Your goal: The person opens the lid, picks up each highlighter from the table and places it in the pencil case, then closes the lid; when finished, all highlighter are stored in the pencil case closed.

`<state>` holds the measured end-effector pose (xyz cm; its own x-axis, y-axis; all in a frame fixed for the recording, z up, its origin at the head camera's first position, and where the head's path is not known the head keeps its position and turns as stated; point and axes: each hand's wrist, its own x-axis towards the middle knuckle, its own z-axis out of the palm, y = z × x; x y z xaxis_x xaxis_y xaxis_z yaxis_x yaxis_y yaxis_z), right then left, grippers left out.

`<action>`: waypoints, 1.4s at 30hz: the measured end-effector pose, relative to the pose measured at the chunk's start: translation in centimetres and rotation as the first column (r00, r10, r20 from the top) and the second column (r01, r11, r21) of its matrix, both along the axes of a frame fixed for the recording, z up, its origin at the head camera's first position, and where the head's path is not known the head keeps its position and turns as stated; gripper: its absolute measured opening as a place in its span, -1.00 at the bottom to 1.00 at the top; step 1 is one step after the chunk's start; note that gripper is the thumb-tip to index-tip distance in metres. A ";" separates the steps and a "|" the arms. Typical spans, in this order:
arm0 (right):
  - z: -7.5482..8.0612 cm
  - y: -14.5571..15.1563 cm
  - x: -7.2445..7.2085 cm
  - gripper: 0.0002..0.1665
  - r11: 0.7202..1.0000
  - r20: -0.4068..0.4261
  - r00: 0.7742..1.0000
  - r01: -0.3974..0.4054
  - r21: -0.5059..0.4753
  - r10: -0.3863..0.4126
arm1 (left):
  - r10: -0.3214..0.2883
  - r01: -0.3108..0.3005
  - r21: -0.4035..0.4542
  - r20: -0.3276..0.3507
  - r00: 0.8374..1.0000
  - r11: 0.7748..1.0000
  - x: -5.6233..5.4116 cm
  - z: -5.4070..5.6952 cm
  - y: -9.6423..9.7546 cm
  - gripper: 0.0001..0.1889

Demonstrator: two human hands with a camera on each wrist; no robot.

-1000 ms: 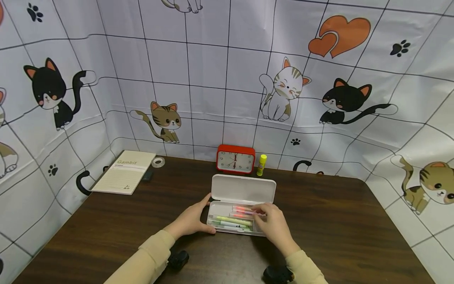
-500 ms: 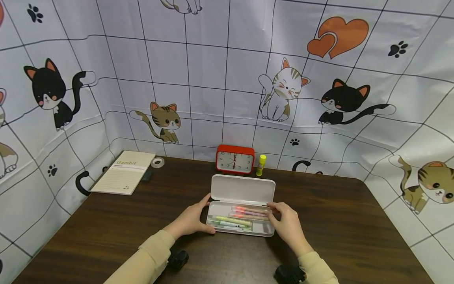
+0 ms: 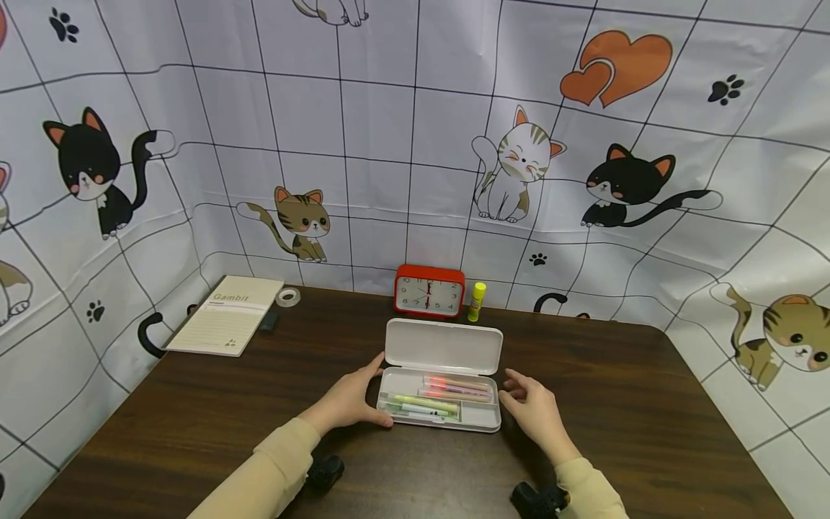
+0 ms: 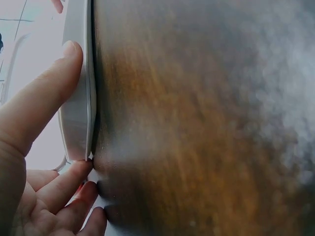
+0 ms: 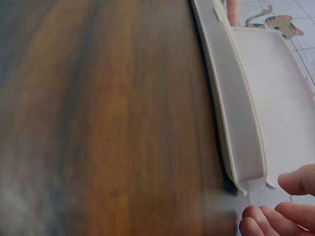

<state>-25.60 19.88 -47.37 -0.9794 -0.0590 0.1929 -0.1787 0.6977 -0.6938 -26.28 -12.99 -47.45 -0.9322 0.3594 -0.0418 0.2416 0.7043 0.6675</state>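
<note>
A white pencil case (image 3: 480,417) lies on the dark wooden table with its lid (image 3: 444,346) raised at the back. Inside it are several pens, among them a yellow-green highlighter (image 3: 424,401) at the front and reddish-tipped pens (image 3: 454,388) behind. At the case's left end my left hand (image 3: 346,398) holds it, thumb along the front wall and fingers round the end, as the left wrist view shows. My right hand (image 3: 537,414) is just beyond the case's right end, fingers loosely bent and holding nothing. In the right wrist view, its thumb (image 5: 299,180) appears near the case's corner.
Behind the case stand a red clock (image 3: 429,291) and a yellow glue stick (image 3: 476,301). At the back left lie a notepad (image 3: 227,317), a roll of white tape (image 3: 288,296) and a small dark object (image 3: 269,321). A cat-patterned curtain (image 3: 376,166) hangs behind the table.
My right hand has let go of the pens in the case and moved right, out past the case's right end. My left hand stays where it was.
</note>
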 end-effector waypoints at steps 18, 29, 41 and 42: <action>-0.4 -0.5 -1.1 -0.39 0.997 0.111 0.993 -0.041 -0.067 0.049 | 0.033 -0.035 -0.085 -0.021 0.999 0.996 -0.3 0.5 0.2 0.26; -0.2 -0.6 -0.7 -0.41 0.998 0.099 0.994 -0.033 -0.057 0.039 | 0.043 -0.045 -0.080 -0.030 0.999 0.996 -0.4 0.4 0.3 0.25; -0.4 -0.4 -0.5 -0.37 0.992 0.131 0.991 0.017 -0.128 0.000 | 0.048 -0.051 -0.073 -0.053 0.997 0.996 -0.4 0.1 0.4 0.18; -0.4 -0.4 -0.5 -0.38 0.990 0.129 0.992 0.018 -0.140 0.000 | 0.048 -0.051 -0.074 -0.052 0.998 0.996 -0.4 0.1 0.3 0.18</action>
<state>-26.07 19.44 -47.74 -0.9970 -0.0316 0.0712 -0.0760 0.5926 -0.8019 -26.65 -12.65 -47.38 -0.9504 0.3105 -0.0200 0.2369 0.7639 0.6002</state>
